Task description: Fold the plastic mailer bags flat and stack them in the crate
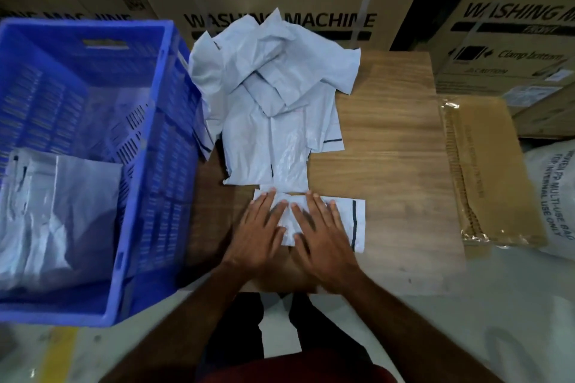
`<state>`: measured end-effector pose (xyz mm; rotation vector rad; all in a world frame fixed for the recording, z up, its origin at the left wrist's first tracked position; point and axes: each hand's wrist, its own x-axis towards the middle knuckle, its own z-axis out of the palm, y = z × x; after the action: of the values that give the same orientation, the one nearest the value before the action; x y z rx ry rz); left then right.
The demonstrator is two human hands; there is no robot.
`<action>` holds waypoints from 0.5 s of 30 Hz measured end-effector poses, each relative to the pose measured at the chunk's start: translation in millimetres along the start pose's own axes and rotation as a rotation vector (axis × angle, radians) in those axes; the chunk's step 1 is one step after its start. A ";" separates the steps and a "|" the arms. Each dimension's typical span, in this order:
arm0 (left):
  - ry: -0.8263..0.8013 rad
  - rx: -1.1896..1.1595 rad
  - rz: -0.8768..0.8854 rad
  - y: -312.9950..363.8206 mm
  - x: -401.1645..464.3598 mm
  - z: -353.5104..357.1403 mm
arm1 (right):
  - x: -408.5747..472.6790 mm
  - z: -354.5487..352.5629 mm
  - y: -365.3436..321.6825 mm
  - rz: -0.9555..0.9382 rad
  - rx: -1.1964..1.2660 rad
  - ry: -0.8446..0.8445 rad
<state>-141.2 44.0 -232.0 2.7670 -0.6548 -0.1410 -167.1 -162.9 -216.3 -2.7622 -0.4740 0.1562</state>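
Both hands, the left hand [259, 232] and right hand [320, 233], lie flat with fingers spread on a mailer bag [342, 221] at the worktop's [389, 149] near edge, probably pressing a fold flat. Folded bags [59, 211] sit in the crate [149, 165] at left.

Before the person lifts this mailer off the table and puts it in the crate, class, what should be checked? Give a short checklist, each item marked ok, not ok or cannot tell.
1. Both hands on the bag: left hand and right hand press flat on the mailer bag. Ok.
2. Bag lies flat: its surface between the hands looks wrinkled. Not ok.
3. Bag fully folded: hands cover the middle. Cannot tell.
4. Room in the blue crate: the stacked bags sit well below the rim. Ok.
5. Bag free of the unfolded pile: the pile's near edge meets the bag's far edge. Cannot tell.
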 end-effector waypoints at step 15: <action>-0.003 0.011 0.037 27.0 7.6 13.9 | -1.5 3.6 21.8 0.150 0.039 0.096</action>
<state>-148.1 13.9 -237.2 2.7638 -0.7086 -0.1345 -162.5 -181.7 -227.1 -2.7508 -0.2364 0.0667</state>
